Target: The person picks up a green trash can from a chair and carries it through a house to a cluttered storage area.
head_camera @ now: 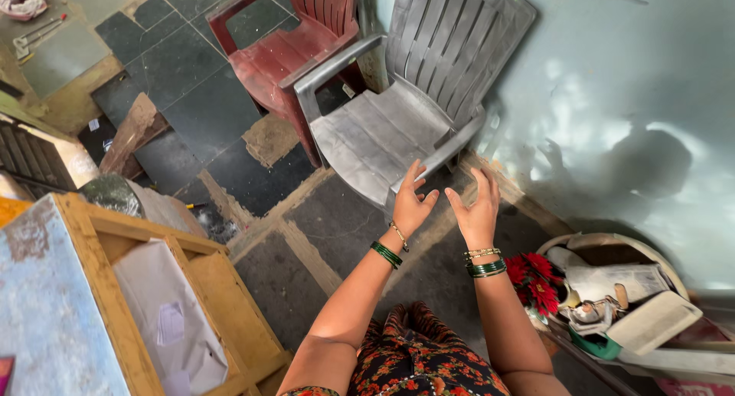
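Left hand [412,203]: raised, fingers spread, palm turned inward, grasping nothing; fingertips lie over the front edge of the grey chair's seat in this view; contact cannot be confirmed
Right hand [478,208]: raised beside the left, fingers loosely extended, empty; a narrow gap separates the two palms
Grey chair [398,113]: plastic, directly ahead of both hands, back close to the pale wall [628,82], seat vacant
Red chair [295,44]: plastic, just beside the grey chair on its left, armrests nearly touching
Open room: dark tiled floor [337,228] between the person and the grey chair
Left boundary: wooden crate [99,250] with white sheets inside, corner edge near the left forearm
Right boundary: round basket [612,243] holding pale containers, with red flowers [536,277] close to the right wrist
Far obstruction: wooden plank [134,132] lying on the tiles, well apart from the hands
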